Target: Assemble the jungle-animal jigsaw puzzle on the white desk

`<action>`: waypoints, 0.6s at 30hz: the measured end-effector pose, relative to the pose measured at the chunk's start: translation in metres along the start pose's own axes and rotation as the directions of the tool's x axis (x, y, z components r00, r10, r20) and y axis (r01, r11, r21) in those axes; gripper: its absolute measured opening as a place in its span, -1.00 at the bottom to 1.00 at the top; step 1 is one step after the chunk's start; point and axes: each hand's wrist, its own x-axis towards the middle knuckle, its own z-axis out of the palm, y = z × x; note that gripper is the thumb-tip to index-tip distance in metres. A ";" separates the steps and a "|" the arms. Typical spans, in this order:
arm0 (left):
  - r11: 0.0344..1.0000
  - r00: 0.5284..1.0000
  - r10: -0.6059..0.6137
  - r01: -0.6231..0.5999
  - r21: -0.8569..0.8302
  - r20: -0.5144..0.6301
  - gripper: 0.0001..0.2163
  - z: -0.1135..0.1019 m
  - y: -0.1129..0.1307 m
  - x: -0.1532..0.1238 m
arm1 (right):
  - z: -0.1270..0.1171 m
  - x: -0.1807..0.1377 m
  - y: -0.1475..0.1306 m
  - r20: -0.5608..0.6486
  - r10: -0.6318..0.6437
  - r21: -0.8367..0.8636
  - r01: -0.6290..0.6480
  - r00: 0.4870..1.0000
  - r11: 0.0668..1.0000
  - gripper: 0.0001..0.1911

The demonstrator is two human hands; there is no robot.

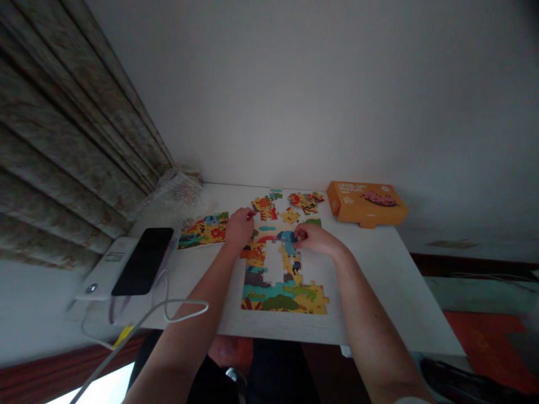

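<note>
A partly joined jigsaw puzzle (275,303) lies flat on the white table, with a gap in its middle and several animals printed on it. At its upper right, my right hand (315,238) has its fingertips pinched on a puzzle piece beside the blue elephant (287,238); the fingers partly cover that piece. My left hand (240,227) is closed above the puzzle's upper left edge, near loose puzzle pieces (265,207). Whatever its fingertips hold, if anything, I cannot make out. More loose pieces (304,201) lie farther back.
A picture card (202,231) lies left of my left hand. An orange puzzle box (366,203) stands at the back right. On the left are a black phone (143,261), a white box (103,269), a white cable (185,303) and bubble wrap (179,191).
</note>
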 end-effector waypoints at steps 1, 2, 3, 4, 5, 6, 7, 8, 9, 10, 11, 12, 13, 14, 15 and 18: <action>1.000 1.000 -0.007 0.007 0.002 -0.003 -0.73 0.000 0.000 0.000 | 0.000 0.000 0.000 -0.003 -0.002 -0.002 0.002 1.000 1.000 -0.79; 1.000 1.000 -0.011 0.011 0.004 -0.005 -0.73 0.000 -0.001 0.000 | 0.000 0.000 0.001 -0.006 -0.006 -0.004 0.006 1.000 1.000 -0.79; 1.000 1.000 -0.011 0.011 0.005 -0.010 -0.73 0.000 -0.001 0.000 | 0.001 0.000 0.001 -0.009 -0.010 -0.004 0.010 1.000 1.000 -0.79; 1.000 1.000 -0.007 0.007 0.005 -0.015 -0.74 0.000 -0.001 -0.001 | 0.001 0.001 0.001 -0.011 -0.014 -0.002 0.014 1.000 1.000 -0.79; 1.000 1.000 -0.002 0.002 0.004 -0.021 -0.74 0.000 -0.001 -0.001 | 0.001 0.001 0.001 -0.010 -0.015 0.000 0.015 1.000 1.000 -0.79; 1.000 1.000 0.001 0.000 0.003 -0.023 -0.74 0.001 -0.001 -0.001 | 0.001 0.001 0.002 -0.010 -0.013 0.003 0.014 1.000 1.000 -0.80; 1.000 1.000 0.000 0.000 0.002 -0.021 -0.74 0.001 -0.001 -0.001 | 0.001 0.001 0.002 -0.010 -0.010 0.004 0.010 1.000 1.000 -0.80; 1.000 1.000 -0.003 0.003 0.001 -0.016 -0.74 0.001 0.000 -0.001 | 0.001 0.001 0.001 -0.009 -0.007 0.004 0.007 1.000 1.000 -0.80; 1.000 1.000 -0.007 0.007 -0.001 -0.008 -0.74 0.001 0.000 -0.001 | 0.000 0.000 0.001 -0.008 -0.004 0.002 0.004 1.000 1.000 -0.80; 1.000 1.000 -0.008 0.008 -0.005 0.001 -0.75 0.001 0.001 -0.001 | 0.000 0.000 0.000 -0.009 -0.003 0.000 0.003 1.000 1.000 -0.80; 1.000 1.000 -0.003 0.003 -0.013 0.011 -0.75 0.001 0.001 -0.001 | 0.000 0.000 0.000 -0.010 -0.002 -0.003 0.002 1.000 1.000 -0.80; 1.000 1.000 0.011 -0.010 -0.024 0.022 -0.75 0.002 0.002 0.000 | 0.000 -0.001 -0.001 -0.011 0.001 -0.006 -0.001 1.000 1.000 -0.81; 0.999 0.999 0.031 -0.030 -0.037 0.037 -0.75 0.002 0.003 0.000 | 0.000 -0.001 -0.003 -0.014 0.005 -0.008 -0.005 1.000 1.000 -0.82; 0.997 0.997 0.058 -0.055 -0.050 0.055 -0.75 0.002 0.004 0.000 | 0.000 -0.002 -0.004 -0.017 0.009 -0.010 -0.010 1.000 1.000 -0.83; 0.994 0.993 0.091 -0.086 -0.062 0.079 -0.75 0.003 0.005 0.000 | 0.000 -0.002 -0.006 -0.020 0.015 -0.014 -0.015 1.000 1.000 -0.84; 0.977 0.966 0.208 -0.198 -0.077 0.152 -0.74 0.005 0.008 -0.001 | 0.000 -0.003 -0.011 -0.037 0.028 -0.039 -0.029 0.999 0.999 -0.84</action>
